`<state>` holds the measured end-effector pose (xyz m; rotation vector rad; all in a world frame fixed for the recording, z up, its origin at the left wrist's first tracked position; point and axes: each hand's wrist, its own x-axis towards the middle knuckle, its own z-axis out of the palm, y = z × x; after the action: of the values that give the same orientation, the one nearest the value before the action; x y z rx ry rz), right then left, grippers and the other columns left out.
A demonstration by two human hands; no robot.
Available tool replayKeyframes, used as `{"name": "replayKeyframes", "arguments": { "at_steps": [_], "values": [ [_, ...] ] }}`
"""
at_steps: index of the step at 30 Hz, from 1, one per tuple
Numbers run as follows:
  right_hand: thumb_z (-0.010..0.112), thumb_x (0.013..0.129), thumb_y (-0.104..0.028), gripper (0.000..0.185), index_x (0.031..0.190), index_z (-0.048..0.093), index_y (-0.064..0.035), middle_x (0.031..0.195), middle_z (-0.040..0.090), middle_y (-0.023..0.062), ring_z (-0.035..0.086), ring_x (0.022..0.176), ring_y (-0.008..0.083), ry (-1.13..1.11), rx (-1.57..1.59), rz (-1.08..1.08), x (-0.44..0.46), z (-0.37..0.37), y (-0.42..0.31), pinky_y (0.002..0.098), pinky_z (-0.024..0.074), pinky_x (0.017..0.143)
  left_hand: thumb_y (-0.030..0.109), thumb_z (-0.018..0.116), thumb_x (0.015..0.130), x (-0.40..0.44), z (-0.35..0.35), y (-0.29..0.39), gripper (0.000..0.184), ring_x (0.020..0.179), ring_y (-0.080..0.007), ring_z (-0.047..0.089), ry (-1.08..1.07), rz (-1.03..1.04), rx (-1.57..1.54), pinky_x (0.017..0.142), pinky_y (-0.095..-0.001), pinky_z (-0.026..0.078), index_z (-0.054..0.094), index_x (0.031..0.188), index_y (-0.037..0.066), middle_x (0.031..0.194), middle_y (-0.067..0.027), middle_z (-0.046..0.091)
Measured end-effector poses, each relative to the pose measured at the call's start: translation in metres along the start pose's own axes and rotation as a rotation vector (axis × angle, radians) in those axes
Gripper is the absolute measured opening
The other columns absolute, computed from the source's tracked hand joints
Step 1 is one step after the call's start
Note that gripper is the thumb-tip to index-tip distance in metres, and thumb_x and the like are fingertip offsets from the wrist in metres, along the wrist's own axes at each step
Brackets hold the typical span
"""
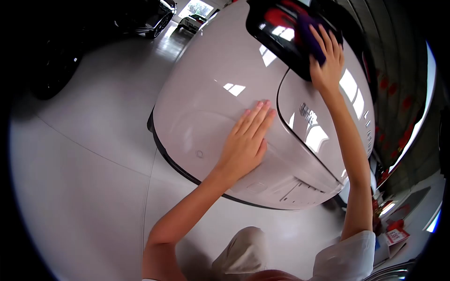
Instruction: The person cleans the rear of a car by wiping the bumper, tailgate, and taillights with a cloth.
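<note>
The rear of a glossy pale car [197, 89] fills the middle of the head view. My left hand [246, 143] lies flat on its painted body below the tail light, fingers stretched out and holding nothing. Higher up, my right hand [329, 63] presses a purple cloth [309, 37] against the dark tail light panel [272, 40], which has red parts inside. The fingers rest over the cloth and cover some of it. To the left of my right forearm, a badge [308, 113] sits on the panel beyond the curved seam.
A dark car's wheel [58, 63] stands at the left, and another car [191, 22] is farther back. Smooth pale floor [89, 187] surrounds the car. A red and white sign [396, 235] is at the lower right, and my knee [243, 250] is below.
</note>
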<state>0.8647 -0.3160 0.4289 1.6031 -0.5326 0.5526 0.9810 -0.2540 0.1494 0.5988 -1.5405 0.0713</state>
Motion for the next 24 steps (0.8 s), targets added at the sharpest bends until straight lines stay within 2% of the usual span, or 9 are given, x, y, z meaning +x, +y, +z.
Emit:
{"name": "replayKeyframes", "arguments": {
  "at_steps": [3, 5, 7, 9, 15, 18, 21, 23, 24],
  "values": [
    [0.059, 0.082, -0.018, 0.071, 0.151, 0.048, -0.0273, 0.158, 0.044, 0.0023, 0.037, 0.146, 0.0299, -0.008, -0.076, -0.011, 0.016, -0.002, -0.031, 0.0506, 0.0221, 0.122, 0.007, 0.054, 0.089, 0.003, -0.010, 0.007, 0.068, 0.151, -0.0292, 0.031, -0.019, -0.007, 0.067, 0.123, -0.0450, 0.025, 0.039, 0.155, 0.006, 0.162, -0.0127, 0.035],
    [0.058, 0.074, -0.025, 0.076, 0.148, 0.050, -0.0125, 0.155, 0.045, 0.0140, 0.037, 0.144, 0.0348, -0.112, 0.023, -0.007, 0.019, -0.022, -0.033, 0.0498, 0.0190, 0.123, 0.007, 0.054, 0.089, 0.006, -0.018, 0.016, 0.067, 0.150, -0.0306, 0.032, -0.071, -0.051, 0.080, 0.122, -0.0476, 0.026, 0.039, 0.154, 0.006, 0.162, -0.0128, 0.035],
    [0.062, 0.068, -0.022, 0.086, 0.151, 0.044, -0.0134, 0.156, 0.043, 0.0150, 0.035, 0.144, 0.0362, -0.209, 0.142, -0.012, 0.014, -0.041, -0.030, 0.0501, 0.0167, 0.125, 0.008, 0.055, 0.089, 0.009, -0.031, 0.031, 0.067, 0.150, -0.0315, 0.032, -0.164, -0.109, 0.155, 0.121, -0.0495, 0.026, 0.039, 0.154, 0.006, 0.162, -0.0130, 0.034],
    [0.060, 0.071, -0.014, 0.079, 0.150, 0.048, -0.0179, 0.154, 0.048, 0.0053, 0.044, 0.138, 0.0335, -0.174, 0.225, -0.079, -0.001, -0.043, -0.014, 0.0496, 0.0246, 0.121, 0.008, 0.056, 0.089, 0.017, -0.034, 0.048, 0.067, 0.150, -0.0325, 0.032, -0.237, -0.181, 0.247, 0.121, -0.0513, 0.027, 0.039, 0.154, 0.006, 0.163, -0.0133, 0.034],
    [0.059, 0.061, -0.019, 0.094, 0.154, 0.043, -0.0134, 0.157, 0.044, 0.0089, 0.044, 0.137, 0.0364, -0.733, 0.530, -0.117, -0.012, -0.097, 0.038, 0.0503, 0.0207, 0.123, 0.014, 0.060, 0.093, 0.060, -0.034, 0.119, 0.067, 0.150, -0.0362, 0.030, -0.288, -0.643, 0.181, 0.119, -0.0574, 0.026, 0.036, 0.155, 0.007, 0.164, -0.0167, 0.029],
    [0.059, 0.070, -0.014, 0.088, 0.155, 0.039, -0.0075, 0.156, 0.046, 0.0091, 0.039, 0.144, 0.0322, -0.833, 0.739, -0.041, -0.013, -0.125, 0.054, 0.0480, 0.0164, 0.125, 0.018, 0.056, 0.099, 0.035, -0.044, 0.166, 0.058, 0.145, -0.0394, 0.037, -0.275, -1.018, 0.139, 0.118, -0.0539, 0.029, 0.039, 0.153, 0.006, 0.158, -0.0203, 0.037],
    [0.050, 0.092, -0.012, 0.063, 0.151, 0.038, 0.0038, 0.151, 0.053, 0.0083, 0.040, 0.145, 0.0227, -1.071, 1.543, 0.785, -0.039, -0.130, 0.043, 0.0400, 0.0186, 0.125, 0.023, 0.051, 0.103, 0.030, -0.085, 0.213, 0.049, 0.129, -0.0445, 0.052, -0.295, -1.517, 0.062, 0.113, -0.0510, 0.038, 0.046, 0.147, 0.003, 0.143, -0.0260, 0.054],
    [0.053, 0.094, -0.023, 0.052, 0.140, 0.050, 0.0022, 0.139, 0.060, 0.0110, 0.054, 0.130, 0.0263, -1.195, 1.687, 2.008, -0.041, -0.127, 0.038, 0.0376, 0.0362, 0.116, 0.026, 0.049, 0.105, -0.009, -0.120, 0.264, 0.045, 0.123, -0.0421, 0.057, -0.034, -1.580, -0.007, 0.108, -0.0440, 0.043, 0.051, 0.142, 0.002, 0.134, -0.0266, 0.060],
    [0.054, 0.092, -0.028, 0.050, 0.133, 0.054, 0.0017, 0.135, 0.062, 0.0110, 0.056, 0.128, 0.0279, -1.117, 1.970, 2.076, -0.051, -0.122, 0.041, 0.0400, 0.0395, 0.114, 0.027, 0.049, 0.105, -0.009, -0.146, 0.292, 0.044, 0.122, -0.0400, 0.058, 0.019, -1.706, -0.029, 0.106, -0.0422, 0.044, 0.052, 0.141, 0.001, 0.134, -0.0264, 0.060]
  ]
}}
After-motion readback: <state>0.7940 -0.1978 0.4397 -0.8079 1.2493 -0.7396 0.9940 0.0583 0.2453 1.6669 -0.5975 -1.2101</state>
